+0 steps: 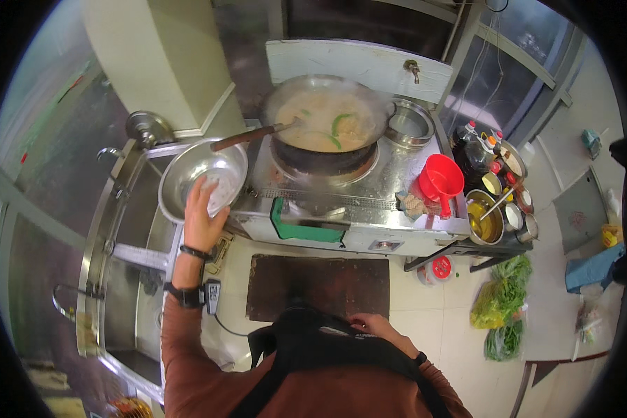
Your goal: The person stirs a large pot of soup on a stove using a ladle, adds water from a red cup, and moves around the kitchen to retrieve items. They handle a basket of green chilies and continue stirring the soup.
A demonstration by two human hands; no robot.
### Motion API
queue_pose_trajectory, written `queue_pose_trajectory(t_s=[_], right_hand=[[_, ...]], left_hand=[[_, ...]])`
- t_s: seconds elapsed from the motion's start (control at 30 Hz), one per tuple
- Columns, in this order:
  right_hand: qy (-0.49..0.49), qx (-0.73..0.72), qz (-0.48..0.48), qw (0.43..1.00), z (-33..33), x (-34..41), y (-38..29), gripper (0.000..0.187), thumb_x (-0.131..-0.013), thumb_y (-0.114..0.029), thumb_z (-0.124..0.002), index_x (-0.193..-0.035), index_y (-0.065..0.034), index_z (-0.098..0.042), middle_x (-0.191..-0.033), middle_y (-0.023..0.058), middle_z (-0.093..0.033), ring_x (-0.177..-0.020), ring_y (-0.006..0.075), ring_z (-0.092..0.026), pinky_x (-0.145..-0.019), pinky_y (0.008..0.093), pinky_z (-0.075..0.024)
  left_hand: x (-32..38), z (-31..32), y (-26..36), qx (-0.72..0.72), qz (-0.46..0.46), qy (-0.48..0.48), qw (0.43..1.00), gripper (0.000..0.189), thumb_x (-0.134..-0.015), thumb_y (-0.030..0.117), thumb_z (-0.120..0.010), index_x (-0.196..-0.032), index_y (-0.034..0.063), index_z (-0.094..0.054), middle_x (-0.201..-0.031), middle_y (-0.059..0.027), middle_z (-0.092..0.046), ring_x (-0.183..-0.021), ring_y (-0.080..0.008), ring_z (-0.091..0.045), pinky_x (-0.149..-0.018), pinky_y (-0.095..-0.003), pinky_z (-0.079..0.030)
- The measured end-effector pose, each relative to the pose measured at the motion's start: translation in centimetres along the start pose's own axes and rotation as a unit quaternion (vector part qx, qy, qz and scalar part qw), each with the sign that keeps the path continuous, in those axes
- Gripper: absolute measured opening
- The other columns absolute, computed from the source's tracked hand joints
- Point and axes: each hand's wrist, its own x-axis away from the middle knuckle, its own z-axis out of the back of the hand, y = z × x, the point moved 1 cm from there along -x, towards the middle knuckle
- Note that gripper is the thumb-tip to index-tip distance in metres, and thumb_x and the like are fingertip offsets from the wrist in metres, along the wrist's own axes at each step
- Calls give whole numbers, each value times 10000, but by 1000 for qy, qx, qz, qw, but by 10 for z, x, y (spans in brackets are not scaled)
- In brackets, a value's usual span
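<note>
My left hand (205,214) reaches over the near edge of a large metal bowl (180,172) at the left of the stove, fingers spread; whether it touches the whitish contents at the bowl's bottom I cannot tell. Low in front of my dark apron is my right hand (371,323), fingers bent, partly hidden by the apron. A big wok (321,151) stands on the burner, full of steaming pale broth (313,123) with green pieces. Across its left rim rests a utensil with a wooden handle (245,138), whose end reaches over the bowl.
A red plastic dipper (441,177) and a crumpled cloth (411,205) lie right of the burner, near a metal pot (410,125). Further right stand bottles (478,157) and a pot of oil (485,217). Bagged greens (504,298) lie on the floor; steel sinks (120,308) are at left.
</note>
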Motion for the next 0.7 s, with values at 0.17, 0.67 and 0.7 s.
queue_pose_trajectory(t_s=[0.17,0.67,0.7], right_hand=[[71,-22,-28,997,18,-61,-42,260,-914,-244,-621,-1136,-107,-627,-1013,149,-679,-928,361,-641,-769,432,-513],[140,-117,-146,972,22,-111,-72,251,-890,-231,-636,-1105,-102,-647,-1008,163,-670,-927,380,-637,-780,445,-511],[142,-95,-133,976,23,-115,-69,251,-890,-236,-635,-1104,-104,-648,-1012,162,-670,-932,380,-635,-782,450,-511]], left_hand=[[-129,-46,-70,-145,-41,-60,987,674,-702,199,-763,-1306,70,-493,-1438,-189,-399,-1298,-401,-400,-1031,-491,-378],[-208,-131,-124,28,20,-301,953,411,-765,191,-657,-1166,109,-612,-987,-195,-674,-940,-415,-621,-791,-468,-503],[-208,-130,-121,41,29,-293,955,416,-764,191,-660,-1169,110,-613,-988,-194,-674,-942,-414,-621,-789,-465,-503]])
